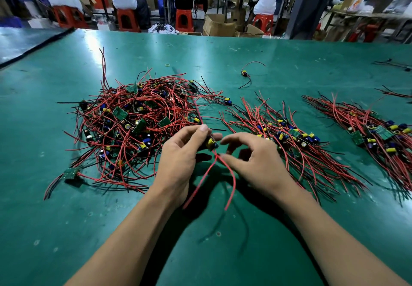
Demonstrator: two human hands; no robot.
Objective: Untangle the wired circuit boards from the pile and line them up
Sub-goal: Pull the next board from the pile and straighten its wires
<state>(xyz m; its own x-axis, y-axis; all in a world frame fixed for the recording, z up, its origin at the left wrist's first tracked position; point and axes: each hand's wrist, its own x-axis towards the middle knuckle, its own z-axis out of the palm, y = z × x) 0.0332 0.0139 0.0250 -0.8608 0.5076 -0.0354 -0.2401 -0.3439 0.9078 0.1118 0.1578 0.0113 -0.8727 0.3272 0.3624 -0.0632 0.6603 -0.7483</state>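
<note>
A tangled pile (133, 125) of small green circuit boards with red and black wires lies on the green table (289, 67), left of centre. My left hand (185, 154) is shut on one wired circuit board (211, 143) with a yellow part, held just above the table. Two of its red wires (207, 176) hang down toward me. My right hand (252, 158) hovers beside the board with fingers spread, its thumb tip touching the red wires. To the right lie two rows of lined-up boards, a near row (289, 138) and a far-right row (379, 134).
One loose board (244, 73) with wires lies alone farther back. A small yellow ring (167, 64) sits behind the pile. More loose wires (394, 63) lie at the far right edge. Beyond the table, people sit on red stools among cardboard boxes.
</note>
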